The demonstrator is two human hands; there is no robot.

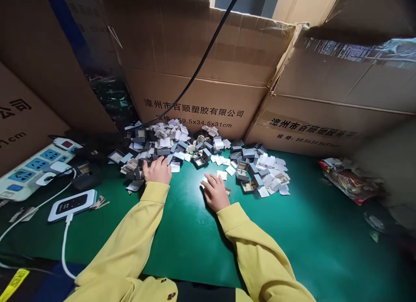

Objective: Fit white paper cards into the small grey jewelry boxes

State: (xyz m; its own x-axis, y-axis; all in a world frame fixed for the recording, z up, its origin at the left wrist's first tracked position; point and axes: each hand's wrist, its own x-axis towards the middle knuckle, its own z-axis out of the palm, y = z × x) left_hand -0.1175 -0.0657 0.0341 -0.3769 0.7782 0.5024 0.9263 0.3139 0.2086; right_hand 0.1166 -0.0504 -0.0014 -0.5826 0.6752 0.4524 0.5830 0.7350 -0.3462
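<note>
My left hand (pixel 157 170) reaches to the front of the left pile, its fingers spread over small grey boxes (pixel 163 151) and white paper pieces (pixel 175 167). Whether anything is under its fingertips is hidden. Over the green tabletop lies my right hand (pixel 216 192), palm down with fingers apart. A pale square piece (pixel 222 175) sits just beyond its fingers, and a small piece shows by its outer edge. To its right, several hinged grey boxes (pixel 248 186) stand with lids raised, beside a heap of white paper pieces (pixel 273 174).
Cardboard cartons (pixel 195 94) wall off the back of the green table (pixel 312 232). A power strip (pixel 39 165) and a white device with a cable (pixel 72 205) lie at left. A black cable (pixel 208 48) hangs across the middle. At right lies a red plastic packet (pixel 351 180).
</note>
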